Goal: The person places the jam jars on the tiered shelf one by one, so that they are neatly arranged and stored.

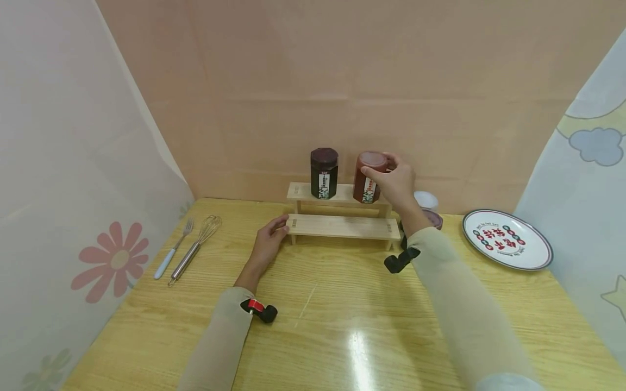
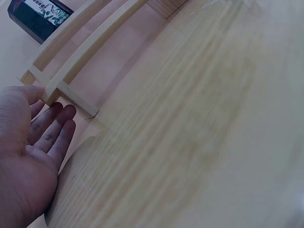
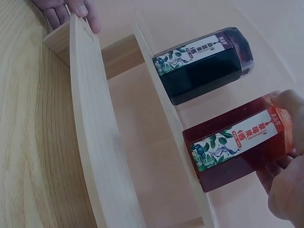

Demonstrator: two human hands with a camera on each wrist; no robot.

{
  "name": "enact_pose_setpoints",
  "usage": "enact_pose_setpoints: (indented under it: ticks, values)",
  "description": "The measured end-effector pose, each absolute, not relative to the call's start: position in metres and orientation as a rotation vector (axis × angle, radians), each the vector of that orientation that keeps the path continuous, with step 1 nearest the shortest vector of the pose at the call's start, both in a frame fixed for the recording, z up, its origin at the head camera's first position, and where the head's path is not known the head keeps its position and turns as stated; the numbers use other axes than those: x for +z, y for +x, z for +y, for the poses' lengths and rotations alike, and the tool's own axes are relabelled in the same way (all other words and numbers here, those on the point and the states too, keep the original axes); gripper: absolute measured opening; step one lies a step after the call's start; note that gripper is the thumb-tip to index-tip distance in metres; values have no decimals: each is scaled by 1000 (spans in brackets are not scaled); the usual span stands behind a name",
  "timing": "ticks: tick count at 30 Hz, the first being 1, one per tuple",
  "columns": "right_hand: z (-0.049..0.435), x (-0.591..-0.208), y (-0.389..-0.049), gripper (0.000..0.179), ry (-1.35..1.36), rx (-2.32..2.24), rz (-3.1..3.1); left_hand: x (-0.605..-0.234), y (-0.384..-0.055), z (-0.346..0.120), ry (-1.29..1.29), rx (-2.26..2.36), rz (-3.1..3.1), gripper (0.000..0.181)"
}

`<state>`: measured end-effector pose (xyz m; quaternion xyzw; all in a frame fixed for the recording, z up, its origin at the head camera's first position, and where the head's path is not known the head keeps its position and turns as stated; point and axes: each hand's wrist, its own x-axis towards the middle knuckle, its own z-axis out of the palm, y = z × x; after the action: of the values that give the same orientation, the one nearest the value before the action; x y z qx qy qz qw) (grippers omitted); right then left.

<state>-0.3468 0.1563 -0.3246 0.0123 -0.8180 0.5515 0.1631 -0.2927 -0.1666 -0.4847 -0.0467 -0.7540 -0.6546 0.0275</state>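
Note:
A two-step wooden shelf [image 1: 342,226] stands at the back of the table. My left hand [image 1: 269,239] grips the left end of its lower step between thumb and fingers, as the left wrist view shows too. On the upper step, a dark purple jam jar [image 1: 318,182] stands upright at the left. My right hand [image 1: 398,182] holds a red jam jar [image 3: 237,142] near its lid, thumb in front and fingers behind. This jar is upright, its base at the upper step's right part. Both jars have white labels with leaves facing forward.
Right of the shelf, partly hidden by my right arm, are another dark-lidded jar [image 1: 433,218] and a white round thing [image 1: 425,200]. A printed oval plate [image 1: 508,239] lies farther right. A fork [image 1: 173,250] and a whisk [image 1: 195,250] lie at left. A wall backs the table.

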Motion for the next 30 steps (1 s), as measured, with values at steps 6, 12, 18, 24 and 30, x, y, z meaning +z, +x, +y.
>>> enact_pose_setpoints:
  ticks: [6,12,18,24,30]
  values:
    - [152,-325,-352,71,20,1549,-2327,-485,-293,-166,-147,-2015,-2312,42]
    - [150,-326,-354,70,26,1538,-2331,-485,-292,-166,-137,-2013,-2323,42]
    - [150,-328,-356,72,45,1565,-2323,-485,-292,-168,-134,-2009,-2320,41]
    - [157,-330,-353,77,106,1591,-2361,-486,-293,-167,-129,-2015,-2310,41]
    - [179,-331,-339,80,192,1655,-2384,-487,-292,-165,-131,-2022,-2325,41]
